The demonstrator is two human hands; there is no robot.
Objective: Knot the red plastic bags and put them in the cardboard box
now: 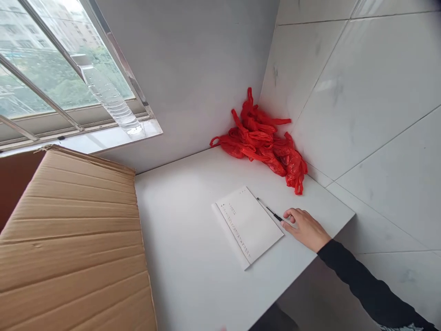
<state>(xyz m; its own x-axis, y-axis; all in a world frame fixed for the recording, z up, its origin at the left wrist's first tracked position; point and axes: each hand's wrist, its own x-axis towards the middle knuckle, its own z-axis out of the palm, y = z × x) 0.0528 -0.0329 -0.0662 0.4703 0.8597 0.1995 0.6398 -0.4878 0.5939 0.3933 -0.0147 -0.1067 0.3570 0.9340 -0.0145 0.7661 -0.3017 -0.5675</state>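
Note:
My right hand (305, 229) is over the table by its right edge, fingers half curled. A gap shows between its thumb and index finger. The thumb tip is at the dark grip end of a slim pen (272, 212); I cannot tell whether it touches. The pen lies slanted along the right side of a white notebook (253, 225), which lies flat with small handwriting down its left side. Of my left hand (223, 329), only what seems to be a blurred fingertip shows at the bottom edge; its other fingers are out of sight.
Crumpled red plastic bags (263, 140) lie in the far corner of the white table (182, 230). On the left stands a big cardboard box (79, 239). A clear water bottle (112, 101) stands on the window sill (150, 129). Tiled wall (372, 115) borders the right.

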